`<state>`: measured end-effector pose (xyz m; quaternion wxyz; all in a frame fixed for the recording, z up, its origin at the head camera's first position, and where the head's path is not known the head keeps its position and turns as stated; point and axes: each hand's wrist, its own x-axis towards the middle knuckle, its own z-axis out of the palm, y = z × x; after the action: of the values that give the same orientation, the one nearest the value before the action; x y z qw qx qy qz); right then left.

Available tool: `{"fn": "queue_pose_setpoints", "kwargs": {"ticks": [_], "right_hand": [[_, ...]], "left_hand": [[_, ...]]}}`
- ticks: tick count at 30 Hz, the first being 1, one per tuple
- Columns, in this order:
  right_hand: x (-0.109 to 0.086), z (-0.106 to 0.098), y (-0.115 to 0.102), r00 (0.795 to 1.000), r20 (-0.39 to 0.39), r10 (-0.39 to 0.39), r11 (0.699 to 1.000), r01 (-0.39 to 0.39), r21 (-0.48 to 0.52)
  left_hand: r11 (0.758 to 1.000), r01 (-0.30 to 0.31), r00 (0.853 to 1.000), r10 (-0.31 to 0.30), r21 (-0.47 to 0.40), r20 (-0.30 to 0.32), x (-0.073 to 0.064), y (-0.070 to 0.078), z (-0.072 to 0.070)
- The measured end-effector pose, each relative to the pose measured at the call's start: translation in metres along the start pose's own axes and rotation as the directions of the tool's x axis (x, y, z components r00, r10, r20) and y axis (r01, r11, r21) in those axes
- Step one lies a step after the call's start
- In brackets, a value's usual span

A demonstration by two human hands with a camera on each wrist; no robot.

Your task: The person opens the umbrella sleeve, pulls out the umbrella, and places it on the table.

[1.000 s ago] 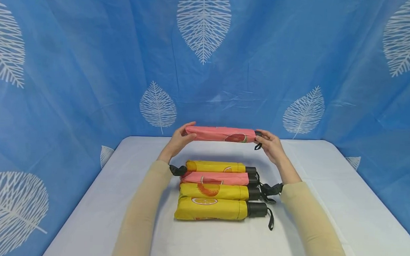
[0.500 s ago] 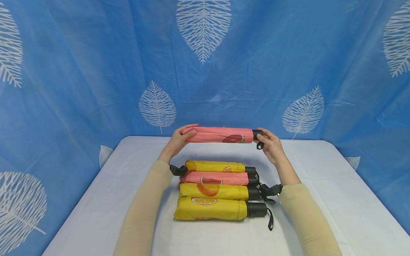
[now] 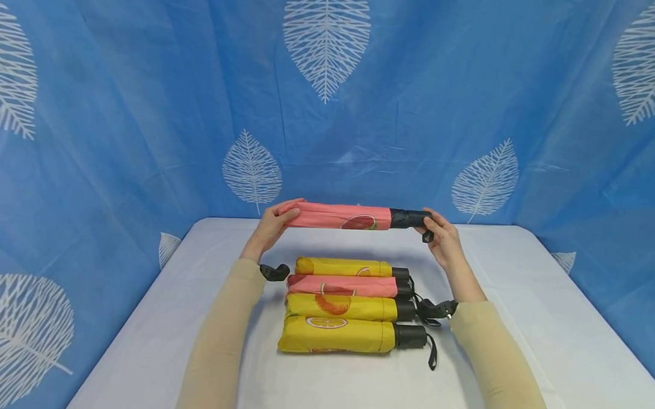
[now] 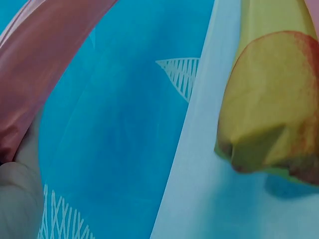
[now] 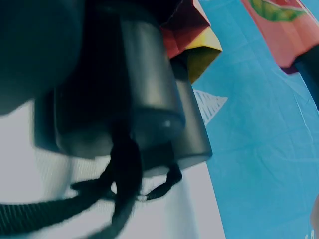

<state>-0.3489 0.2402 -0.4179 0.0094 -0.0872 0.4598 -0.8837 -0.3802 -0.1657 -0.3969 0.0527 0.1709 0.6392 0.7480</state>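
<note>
A folded pink umbrella (image 3: 332,217) with a watermelon print is held level above the far part of the table. My left hand (image 3: 268,231) grips its left end, thumb on the near side. At the other end my right hand (image 3: 446,240) pinches the tip of the black handle (image 3: 408,218), a strap loop hanging by the fingers. In the left wrist view the pink cloth (image 4: 55,64) runs up from my thumb. The right wrist view catches the umbrella's pink end (image 5: 284,35) at the top right.
Folded umbrellas lie in a row below: a yellow one (image 3: 347,266) at the back, a pink one (image 3: 368,284), a yellow one (image 3: 302,306) and the nearest yellow one (image 3: 355,338). Their black handles point right. A blue leaf-print curtain (image 3: 390,110) stands behind the white table (image 3: 353,389).
My hands have spread apart, the left going left with the pink cloth and the right going right. More of the black handle shows between cloth and fingers. The row below has stayed put.
</note>
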Motion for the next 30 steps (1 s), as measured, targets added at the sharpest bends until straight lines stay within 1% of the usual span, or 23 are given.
{"fn": "queue_pose_setpoints", "kwargs": {"ticks": [6,9,14,17,23,30], "right_hand": [[-0.002,-0.009,-0.003,1.000,-0.001,-0.026,1.000,0.026,0.013],[-0.003,-0.012,-0.005,0.999,0.003,-0.040,0.999,0.040,0.029],[-0.005,-0.017,-0.008,0.999,0.011,-0.039,0.999,0.038,0.022],[-0.006,-0.020,-0.010,0.999,-0.006,-0.039,0.999,0.039,0.016],[-0.010,-0.028,-0.015,0.998,-0.032,-0.045,0.999,0.046,0.025],[-0.014,-0.042,-0.020,0.996,-0.068,-0.051,0.999,0.051,0.010]], "left_hand": [[1.000,0.004,0.996,-0.005,-0.012,-0.083,-0.006,0.002,-0.010],[1.000,-0.007,0.994,0.004,-0.027,-0.110,-0.007,0.003,-0.013],[1.000,-0.021,0.991,0.020,-0.007,-0.131,-0.010,0.002,-0.016],[1.000,-0.021,0.989,0.020,-0.005,-0.148,-0.012,0.001,-0.018],[0.999,-0.039,0.988,0.037,-0.012,-0.152,-0.017,-0.002,-0.023],[0.998,-0.045,0.982,0.039,-0.031,-0.184,-0.022,-0.005,-0.034]]}}
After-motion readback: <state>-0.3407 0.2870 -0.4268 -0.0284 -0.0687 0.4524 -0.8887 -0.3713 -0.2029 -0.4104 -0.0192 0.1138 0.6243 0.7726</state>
